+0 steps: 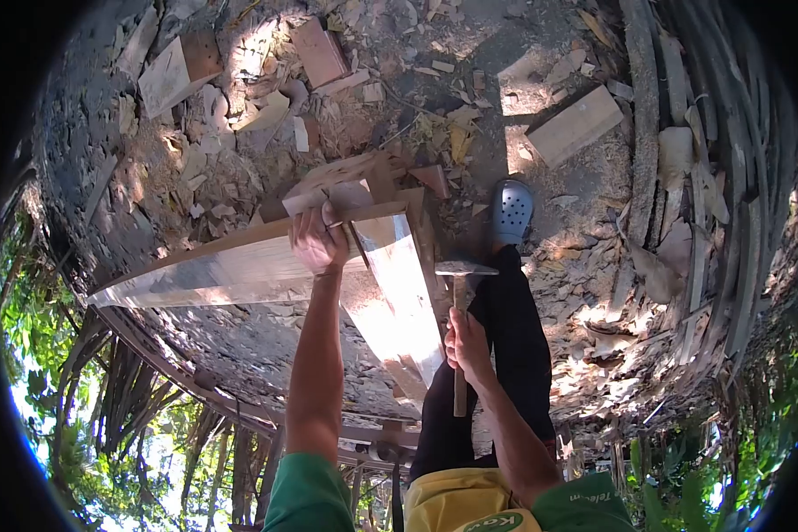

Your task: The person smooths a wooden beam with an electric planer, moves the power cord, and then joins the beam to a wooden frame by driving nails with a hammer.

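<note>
My right hand (470, 346) is wrapped around the wooden handle of a hammer (457, 269), whose metal head points away from me beside my leg. At the corner where several timbers meet, my left hand (319, 239) rests against the long wooden plank (213, 270), its fingers closed near the top edge. I cannot tell what small thing, if any, is pinched there. A second sunlit wooden beam (403, 275) runs from this corner back toward me. Just beyond my left fingers is a wooden block (341, 182).
Offcut blocks lie on the littered ground: one at the far left (173, 75), a reddish one (317, 53) and one at the right (576, 126). My foot in a grey clog (512, 211) stands right of the timbers. Long poles (643, 133) line the right side.
</note>
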{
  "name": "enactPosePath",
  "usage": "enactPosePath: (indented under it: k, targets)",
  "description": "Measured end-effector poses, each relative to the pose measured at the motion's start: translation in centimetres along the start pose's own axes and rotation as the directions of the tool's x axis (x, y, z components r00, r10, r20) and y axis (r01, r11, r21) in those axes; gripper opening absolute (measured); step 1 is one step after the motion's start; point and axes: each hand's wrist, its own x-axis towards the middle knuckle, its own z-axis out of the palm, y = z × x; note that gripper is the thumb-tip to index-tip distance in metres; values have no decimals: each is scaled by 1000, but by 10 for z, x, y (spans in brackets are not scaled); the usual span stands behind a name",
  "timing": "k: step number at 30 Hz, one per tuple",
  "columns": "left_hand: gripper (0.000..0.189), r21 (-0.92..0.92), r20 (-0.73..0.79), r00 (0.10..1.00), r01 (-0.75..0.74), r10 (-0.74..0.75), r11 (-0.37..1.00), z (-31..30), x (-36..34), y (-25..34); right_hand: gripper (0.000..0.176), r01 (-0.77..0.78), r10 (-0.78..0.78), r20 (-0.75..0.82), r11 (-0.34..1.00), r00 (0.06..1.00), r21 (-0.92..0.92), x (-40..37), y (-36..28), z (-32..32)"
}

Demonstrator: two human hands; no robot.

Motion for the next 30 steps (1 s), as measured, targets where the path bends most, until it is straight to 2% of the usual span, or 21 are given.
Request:
enactPosePath:
  k: [3, 5, 6, 8, 10, 13, 16, 17, 20, 24, 27, 30]
  targets:
    - [30, -11, 20, 999, 26, -26, 1000, -7, -2, 4, 36, -22, 21, -56, 1000, 998, -6, -5, 15, 10]
    - [30, -3, 45, 999, 30, -30, 1000, -13, -10, 3, 35, -58, 58, -34, 998, 998, -8, -10, 11, -6]
    - [30, -7, 33, 999, 21, -21, 1000, -7, -2, 2, 35, -49, 49, -18, 999, 999, -6, -3, 3, -9]
    - [30, -29, -29, 1000, 3, -4, 1000, -4, 4, 4, 37, 8, -4, -91, 999, 996, 40, -8, 7, 7]
    - [30, -5, 9, 1000, -4, 4, 1000, -7, -2, 3, 35, -63, 64, 11, 998, 998, -28, -11, 11, 3]
    - [28, -4, -4, 1000, -17, 17, 1000, -7, 2, 5, 33, -92, 96, 53, 992, 994, -84, -12, -7, -11]
    - [26, -3, 6, 1000, -4, 4, 1000, -7, -2, 3, 37, 18, -18, 2, 1000, 1000, 1, -18, 6, 1]
    - [26, -8, 18, 1000, 5, -5, 1000, -8, -1, 3, 38, -45, 45, -10, 999, 999, -14, -19, 13, 7]
    - [25, -17, 19, 1000, -14, 14, 1000, -5, -4, 0, 39, -78, 85, 59, 992, 995, -100, -21, 9, -12]
    - [24, -27, 2, 1000, -1, 1, 1000, -12, -2, 1, 38, -108, 115, 62, 988, 991, -107, -32, 17, -29]
    - [25, -28, 36, 999, 3, -2, 1000, -10, -4, -2, 37, -169, 170, 6, 982, 985, -89, -39, 30, -43]
    - [26, -7, -22, 1000, -14, 13, 1000, -7, -6, -5, 37, -179, 176, -35, 979, 984, -98, -36, 33, -66]
